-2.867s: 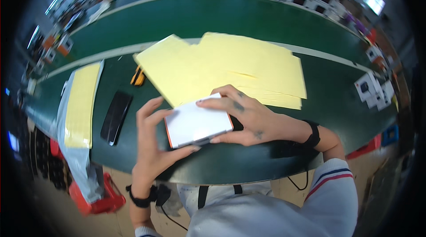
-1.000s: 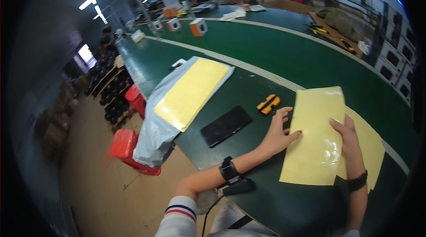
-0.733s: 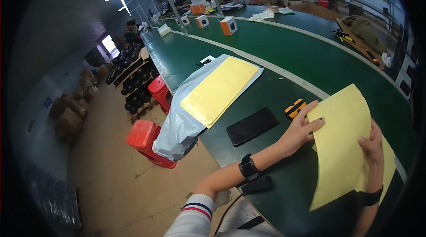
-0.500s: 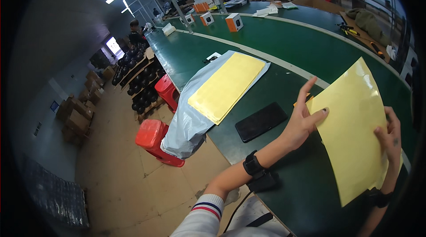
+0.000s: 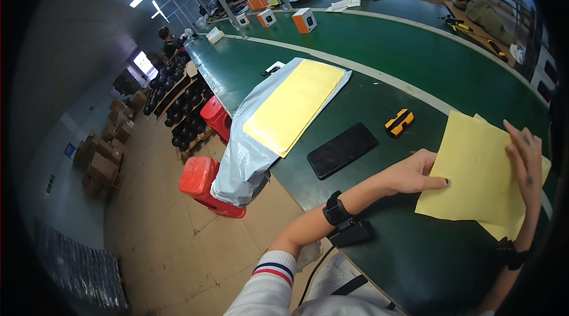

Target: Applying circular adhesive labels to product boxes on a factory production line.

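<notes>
Several glossy yellow paper sheets are held in a loose, uneven stack above the green bench at the right. My left hand pinches their left edge, thumb on top and the other fingers underneath. Over the right part of the sheets lies my right hand, its fingers stretched out and slightly apart; a sheet corner shows beyond it. A larger pile of yellow sheets rests on a grey plastic bag to the left. Between pile and hands are a black phone and a small orange-and-black tool.
Red stools stand at the bench's left edge, the bag drooping beside one. Across the bench are small orange-and-white boxes, yellow-handled pliers and crumpled cloth. A cable hangs from the box at my left wrist.
The held sheets have tipped lower and flatter, and a second sheet's edges now show. My left fingers have closed on the edge; my right fingers have straightened. The orange tool is uncovered.
</notes>
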`<control>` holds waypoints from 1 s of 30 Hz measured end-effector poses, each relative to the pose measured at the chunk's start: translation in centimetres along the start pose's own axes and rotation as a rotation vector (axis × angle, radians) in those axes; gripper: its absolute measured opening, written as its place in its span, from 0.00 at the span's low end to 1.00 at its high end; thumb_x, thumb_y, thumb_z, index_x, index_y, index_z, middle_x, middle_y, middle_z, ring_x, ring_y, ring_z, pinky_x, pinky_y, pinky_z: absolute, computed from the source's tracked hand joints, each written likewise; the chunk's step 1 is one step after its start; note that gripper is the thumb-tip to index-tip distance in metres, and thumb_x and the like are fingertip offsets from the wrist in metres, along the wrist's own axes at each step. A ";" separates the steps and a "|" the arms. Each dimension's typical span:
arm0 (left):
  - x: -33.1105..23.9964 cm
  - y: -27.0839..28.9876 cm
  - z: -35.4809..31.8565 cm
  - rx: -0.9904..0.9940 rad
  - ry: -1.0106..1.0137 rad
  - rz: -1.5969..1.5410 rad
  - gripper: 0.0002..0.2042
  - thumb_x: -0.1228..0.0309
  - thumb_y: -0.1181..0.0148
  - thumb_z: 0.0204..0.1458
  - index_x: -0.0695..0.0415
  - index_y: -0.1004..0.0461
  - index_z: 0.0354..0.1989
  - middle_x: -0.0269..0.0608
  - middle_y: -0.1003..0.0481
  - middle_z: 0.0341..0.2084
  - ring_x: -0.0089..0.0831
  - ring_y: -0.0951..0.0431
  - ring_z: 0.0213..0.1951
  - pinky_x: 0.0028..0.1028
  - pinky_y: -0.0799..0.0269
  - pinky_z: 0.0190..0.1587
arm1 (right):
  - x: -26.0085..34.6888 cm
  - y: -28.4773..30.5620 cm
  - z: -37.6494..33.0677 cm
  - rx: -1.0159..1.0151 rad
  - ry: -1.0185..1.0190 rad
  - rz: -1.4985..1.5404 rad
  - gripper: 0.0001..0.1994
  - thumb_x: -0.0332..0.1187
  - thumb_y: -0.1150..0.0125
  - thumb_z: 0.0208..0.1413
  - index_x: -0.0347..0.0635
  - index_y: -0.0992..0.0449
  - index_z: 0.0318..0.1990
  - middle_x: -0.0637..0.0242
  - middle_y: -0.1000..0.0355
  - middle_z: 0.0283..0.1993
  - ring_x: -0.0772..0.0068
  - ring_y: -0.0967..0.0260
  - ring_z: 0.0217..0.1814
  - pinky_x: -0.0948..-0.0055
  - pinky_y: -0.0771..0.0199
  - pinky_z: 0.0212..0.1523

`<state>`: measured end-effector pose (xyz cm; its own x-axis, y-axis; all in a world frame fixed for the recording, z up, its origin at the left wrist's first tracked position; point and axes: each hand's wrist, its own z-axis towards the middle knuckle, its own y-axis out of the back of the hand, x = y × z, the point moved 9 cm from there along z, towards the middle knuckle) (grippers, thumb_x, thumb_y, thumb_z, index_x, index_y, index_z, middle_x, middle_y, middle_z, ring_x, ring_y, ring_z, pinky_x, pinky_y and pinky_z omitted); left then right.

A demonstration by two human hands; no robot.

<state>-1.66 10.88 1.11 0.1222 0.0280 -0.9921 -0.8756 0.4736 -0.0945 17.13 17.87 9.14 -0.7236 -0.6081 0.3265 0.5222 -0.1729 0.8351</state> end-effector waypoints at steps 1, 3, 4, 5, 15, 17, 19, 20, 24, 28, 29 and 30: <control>0.2 0.2 0.0 -0.015 0.006 0.046 0.14 0.73 0.45 0.52 0.67 0.31 0.46 0.37 0.25 0.38 0.19 0.28 0.38 0.22 0.32 0.43 | -0.2 -0.4 0.0 -0.001 0.000 0.004 0.17 0.28 0.51 0.55 0.45 0.30 0.53 0.60 0.36 0.39 0.62 0.44 0.49 0.72 0.44 0.51; 0.3 0.5 0.0 -0.033 0.017 0.101 0.15 0.72 0.45 0.52 0.67 0.31 0.46 0.37 0.25 0.37 0.18 0.28 0.38 0.22 0.32 0.42 | -0.8 0.4 -0.2 -0.163 0.021 -0.015 0.17 0.27 0.48 0.52 0.44 0.29 0.51 0.59 0.37 0.39 0.60 0.45 0.49 0.70 0.44 0.52; 0.2 0.9 0.0 -0.067 0.012 0.108 0.15 0.72 0.46 0.53 0.67 0.31 0.46 0.37 0.26 0.37 0.19 0.28 0.38 0.22 0.32 0.41 | -0.9 0.5 -0.2 -0.190 0.063 -0.003 0.17 0.27 0.48 0.52 0.44 0.29 0.51 0.59 0.37 0.39 0.60 0.45 0.49 0.70 0.44 0.52; 0.1 1.2 0.0 -0.095 0.003 0.114 0.14 0.72 0.47 0.54 0.67 0.32 0.47 0.37 0.26 0.37 0.19 0.28 0.37 0.22 0.32 0.41 | -1.5 0.7 -0.3 -0.194 0.073 -0.037 0.17 0.27 0.46 0.50 0.43 0.29 0.49 0.58 0.37 0.40 0.60 0.44 0.49 0.70 0.44 0.53; -1.2 3.7 -0.6 -0.340 -0.092 0.105 0.15 0.70 0.48 0.56 0.68 0.34 0.48 0.39 0.25 0.38 0.19 0.28 0.39 0.23 0.31 0.42 | -10.1 3.0 -0.9 0.013 -0.141 0.335 0.21 0.27 0.39 0.40 0.36 0.33 0.45 0.62 0.38 0.40 0.67 0.39 0.48 0.71 0.42 0.52; -1.3 3.7 -0.6 -0.349 -0.098 0.113 0.15 0.70 0.48 0.56 0.68 0.34 0.48 0.39 0.25 0.38 0.19 0.27 0.39 0.23 0.31 0.42 | -11.8 3.7 -1.4 0.046 -0.241 0.309 0.20 0.28 0.38 0.41 0.36 0.34 0.45 0.63 0.38 0.39 0.68 0.39 0.47 0.71 0.41 0.52; -1.3 3.7 -0.7 -0.359 -0.099 0.111 0.15 0.71 0.48 0.56 0.68 0.34 0.48 0.39 0.25 0.38 0.19 0.27 0.39 0.23 0.31 0.42 | -12.6 3.9 -1.6 0.133 -0.218 0.111 0.21 0.31 0.36 0.41 0.36 0.34 0.44 0.64 0.37 0.37 0.69 0.38 0.45 0.71 0.41 0.50; -1.4 3.6 -0.7 -0.357 -0.119 0.095 0.15 0.71 0.49 0.56 0.68 0.34 0.48 0.39 0.25 0.38 0.19 0.27 0.40 0.23 0.31 0.43 | -13.1 3.9 -1.8 0.150 -0.217 0.160 0.21 0.32 0.36 0.42 0.35 0.34 0.44 0.64 0.37 0.37 0.70 0.38 0.44 0.71 0.40 0.49; -2.1 3.3 -1.0 -0.360 -0.199 0.105 0.14 0.73 0.49 0.56 0.68 0.34 0.48 0.39 0.26 0.39 0.20 0.27 0.40 0.23 0.30 0.43 | -14.9 4.6 -1.6 0.040 -0.174 0.336 0.22 0.34 0.35 0.40 0.37 0.34 0.43 0.65 0.37 0.36 0.72 0.40 0.41 0.72 0.40 0.46; -2.4 4.2 -1.3 -0.434 -0.245 0.076 0.13 0.74 0.48 0.56 0.67 0.32 0.47 0.38 0.26 0.38 0.20 0.27 0.40 0.23 0.30 0.43 | -15.7 5.6 -1.4 -0.083 -0.149 0.445 0.22 0.36 0.36 0.43 0.37 0.35 0.44 0.68 0.38 0.38 0.74 0.40 0.44 0.74 0.42 0.49; -2.3 4.6 -1.5 -0.472 -0.221 0.099 0.13 0.74 0.47 0.56 0.67 0.32 0.47 0.38 0.26 0.38 0.20 0.27 0.39 0.23 0.30 0.42 | -16.3 6.3 -1.6 -0.164 -0.209 0.442 0.22 0.37 0.37 0.45 0.37 0.35 0.45 0.69 0.38 0.40 0.76 0.40 0.46 0.76 0.43 0.50; -1.9 4.7 -1.5 -0.492 -0.182 0.116 0.13 0.73 0.47 0.55 0.66 0.32 0.47 0.37 0.25 0.37 0.20 0.28 0.39 0.23 0.30 0.42 | -16.2 5.9 -1.4 -0.135 -0.239 0.471 0.21 0.39 0.38 0.47 0.37 0.35 0.46 0.71 0.38 0.42 0.77 0.40 0.49 0.77 0.43 0.52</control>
<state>-6.72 11.72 2.46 0.0527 0.2288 -0.9721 -0.9984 -0.0091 -0.0563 32.57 25.61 8.19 -0.4721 -0.4531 0.7562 0.8563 -0.0319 0.5155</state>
